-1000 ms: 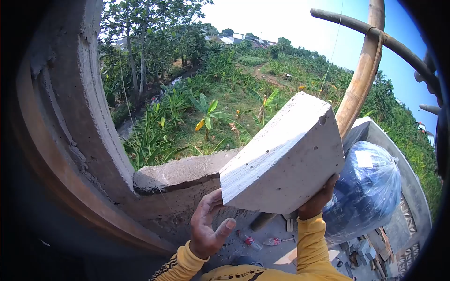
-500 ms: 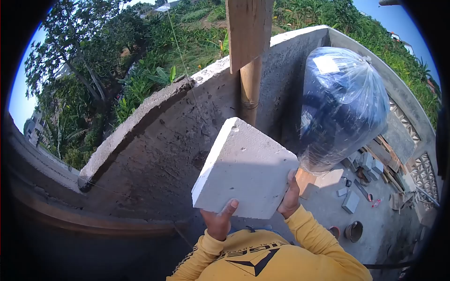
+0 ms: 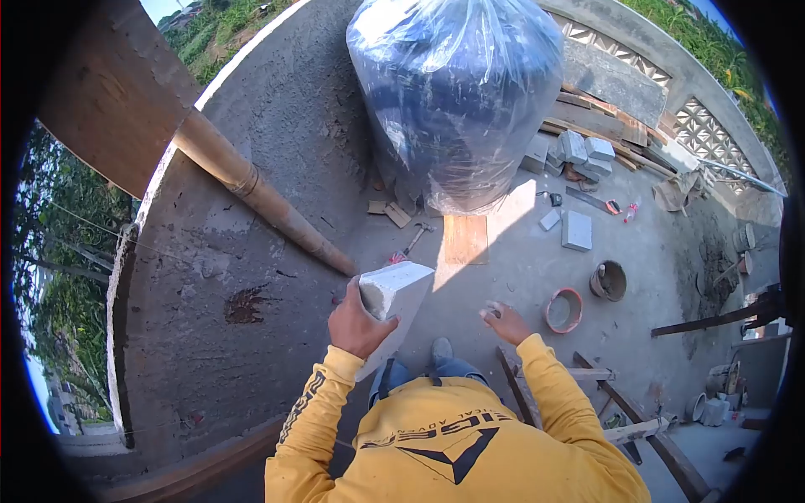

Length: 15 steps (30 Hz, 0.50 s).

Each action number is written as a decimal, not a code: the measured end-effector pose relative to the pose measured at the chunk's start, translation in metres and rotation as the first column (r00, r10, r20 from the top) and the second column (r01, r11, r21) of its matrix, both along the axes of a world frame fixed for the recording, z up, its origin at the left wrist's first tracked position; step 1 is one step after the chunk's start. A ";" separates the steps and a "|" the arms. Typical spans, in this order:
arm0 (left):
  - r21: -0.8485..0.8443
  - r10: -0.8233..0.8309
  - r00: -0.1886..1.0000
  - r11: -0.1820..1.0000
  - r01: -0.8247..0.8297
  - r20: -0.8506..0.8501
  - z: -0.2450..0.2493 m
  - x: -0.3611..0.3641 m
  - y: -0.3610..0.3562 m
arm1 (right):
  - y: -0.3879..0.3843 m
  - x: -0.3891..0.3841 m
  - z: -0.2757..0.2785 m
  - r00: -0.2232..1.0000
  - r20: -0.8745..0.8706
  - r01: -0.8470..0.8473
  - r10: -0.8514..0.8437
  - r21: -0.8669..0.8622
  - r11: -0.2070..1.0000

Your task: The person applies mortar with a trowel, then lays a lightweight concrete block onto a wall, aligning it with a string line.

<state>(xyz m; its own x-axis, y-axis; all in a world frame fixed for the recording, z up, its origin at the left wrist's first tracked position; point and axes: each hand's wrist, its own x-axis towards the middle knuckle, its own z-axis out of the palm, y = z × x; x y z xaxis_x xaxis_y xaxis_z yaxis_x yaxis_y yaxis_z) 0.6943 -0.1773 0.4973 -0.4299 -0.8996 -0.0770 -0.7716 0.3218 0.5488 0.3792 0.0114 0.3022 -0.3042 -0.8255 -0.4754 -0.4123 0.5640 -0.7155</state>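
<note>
A pale lightweight block [image 3: 401,303] hangs in front of my body on the left, its narrow top edge lit by the sun. My left hand [image 3: 360,323] grips it near the upper end, fingers behind and thumb across the edge. Apart from the block, my right hand [image 3: 506,323] is held over the floor with its fingers partly curled; whether anything small lies between them is hard to tell. Beyond the block, a hammer [image 3: 417,238] lies on the concrete floor.
A big plastic-wrapped bundle [image 3: 457,109] stands ahead. A bamboo pole [image 3: 260,189] leans at the left wall [image 3: 193,318]. Orange bucket [image 3: 563,310], dark bucket [image 3: 608,281], a loose block [image 3: 576,230], stacked blocks [image 3: 587,149] and a wooden frame [image 3: 646,419] are to the right.
The view has swung right and down. My right hand has let go of the block and moved away right. The block, now only in my left hand, is turned edge-up and lowered.
</note>
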 end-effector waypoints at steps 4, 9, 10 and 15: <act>0.107 -0.279 0.913 0.960 0.258 0.297 -0.050 -0.044 -0.019 | 0.099 -0.037 -0.029 0.942 0.006 0.332 -0.334 0.095 0.938; 0.222 -0.540 0.737 0.841 0.494 0.406 -0.090 -0.089 -0.033 | 0.204 -0.011 -0.070 0.867 -0.131 0.498 -0.481 0.258 0.828; 0.207 -0.567 0.701 0.819 0.535 0.432 -0.099 -0.096 -0.036 | 0.224 0.002 -0.091 0.864 -0.179 0.503 -0.470 0.285 0.816; 0.273 -0.699 0.583 0.706 0.653 0.414 -0.130 -0.125 -0.060 | 0.263 0.079 -0.079 0.679 -0.119 0.658 -0.724 0.535 0.530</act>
